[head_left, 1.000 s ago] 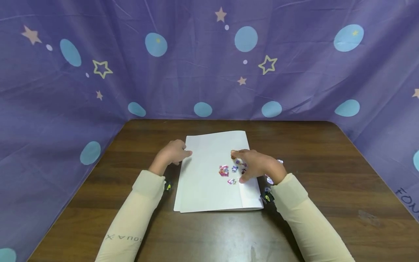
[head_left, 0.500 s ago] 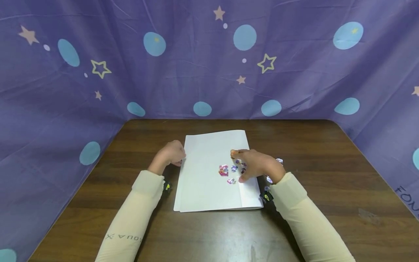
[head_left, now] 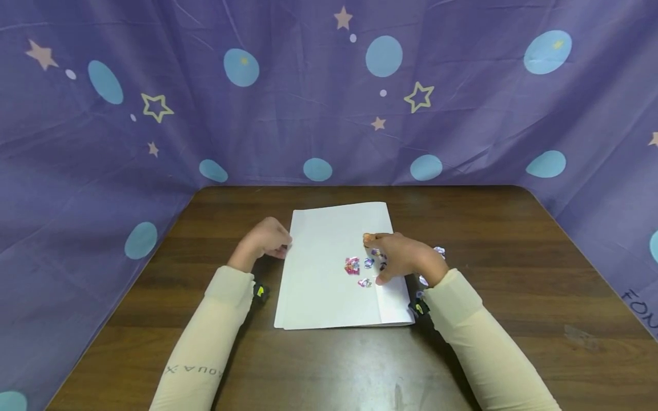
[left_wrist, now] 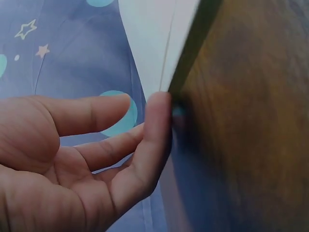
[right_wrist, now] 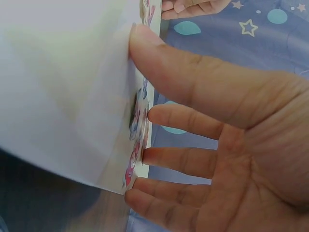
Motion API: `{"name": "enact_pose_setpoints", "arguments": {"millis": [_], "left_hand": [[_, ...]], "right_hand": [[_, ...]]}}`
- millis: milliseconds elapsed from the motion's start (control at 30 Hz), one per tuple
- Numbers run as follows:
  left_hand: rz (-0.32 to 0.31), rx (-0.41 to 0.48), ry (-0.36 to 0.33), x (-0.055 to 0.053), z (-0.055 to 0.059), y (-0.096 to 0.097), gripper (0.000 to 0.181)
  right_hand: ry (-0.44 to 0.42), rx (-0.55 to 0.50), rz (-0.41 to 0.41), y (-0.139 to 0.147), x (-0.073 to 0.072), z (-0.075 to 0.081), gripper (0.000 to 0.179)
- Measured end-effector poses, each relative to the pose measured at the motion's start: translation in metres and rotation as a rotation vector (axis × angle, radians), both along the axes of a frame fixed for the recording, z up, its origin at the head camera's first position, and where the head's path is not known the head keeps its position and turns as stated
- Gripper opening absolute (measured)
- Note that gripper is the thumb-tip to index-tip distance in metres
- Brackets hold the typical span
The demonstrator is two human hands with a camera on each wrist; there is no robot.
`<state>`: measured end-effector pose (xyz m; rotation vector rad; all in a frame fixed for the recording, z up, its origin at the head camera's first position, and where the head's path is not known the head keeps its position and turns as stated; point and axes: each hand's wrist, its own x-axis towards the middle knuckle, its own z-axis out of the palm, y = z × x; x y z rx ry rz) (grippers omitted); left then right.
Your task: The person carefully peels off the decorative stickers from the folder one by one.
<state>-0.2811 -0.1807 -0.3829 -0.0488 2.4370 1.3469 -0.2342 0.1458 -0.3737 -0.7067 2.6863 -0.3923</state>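
White folded paper sheets [head_left: 324,285] lie on the wooden table. My left hand [head_left: 264,237] is at their left edge; in the left wrist view a fingertip [left_wrist: 157,104] touches the paper's edge while the thumb stays apart from it. My right hand [head_left: 408,257] rests on the right part of the paper with fingers spread, as the right wrist view shows. Around its fingers are several small shiny stickers: a pink one [head_left: 352,265], a blue one [head_left: 369,263], a pale pink one [head_left: 364,282] and an orange one [head_left: 368,240] at the fingertips. The hand partly covers others.
More shiny stickers [head_left: 439,251] lie on the table right of the paper, partly behind the right wrist. The brown table [head_left: 329,365] extends around the paper. A purple curtain [head_left: 319,103] with stars and blue dots hangs behind it.
My left thumb, which lay over the paper's left edge, has drawn back to the left off the sheet. The right hand stays in place on the paper.
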Motion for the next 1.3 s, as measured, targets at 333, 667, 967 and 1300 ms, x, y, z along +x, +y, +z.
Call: {"name": "enact_pose_setpoints", "arguments": {"millis": [333,667,967,1300], "left_hand": [[-0.014,-0.028,0.058,0.003,0.010,-0.002,0.028],[-0.045,-0.057,0.040,0.005,0.021,0.004,0.061],[-0.071,-0.101,0.051,0.008,0.027,0.004,0.071],[-0.042,0.021,0.043,0.007,0.027,0.001,0.063]], "right_hand": [[-0.019,0.007,0.013,0.001,-0.003,0.003,0.091],[-0.025,-0.027,0.035,0.007,-0.003,0.007,0.092],[-0.003,-0.032,0.064,0.011,-0.001,0.010,0.091],[0.023,-0.104,0.042,0.011,0.002,0.014,0.080]]}}
